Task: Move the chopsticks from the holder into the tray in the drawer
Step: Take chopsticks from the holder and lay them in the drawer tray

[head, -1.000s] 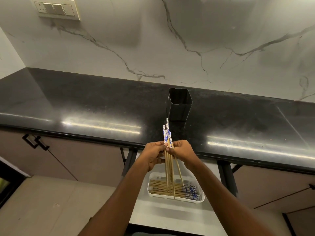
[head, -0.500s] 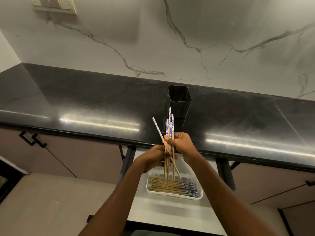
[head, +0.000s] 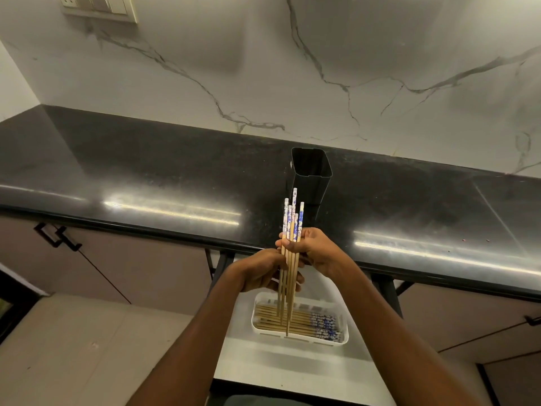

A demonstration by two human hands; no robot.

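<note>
I hold a bundle of several wooden chopsticks [head: 290, 230] with blue-and-white patterned tops upright in both hands. My right hand [head: 317, 250] grips them near the patterned ends. My left hand [head: 263, 273] wraps the plain shafts just below. Their tips hang above the white tray [head: 344, 332] in the open drawer [head: 281, 367], where several more chopsticks [head: 295, 320] lie flat. The black square holder [head: 311, 178] stands on the counter behind my hands and looks empty.
The black stone countertop [head: 146, 177] runs left to right, its front edge just beyond my hands. A marble wall rises behind it with a switch plate [head: 99, 5] at top left. Cabinet doors with black handles [head: 57, 237] sit below the counter at the left.
One chopstick that leaned out to the left half a second ago is back in line with the bundle. My left hand has slid lower on the shafts.
</note>
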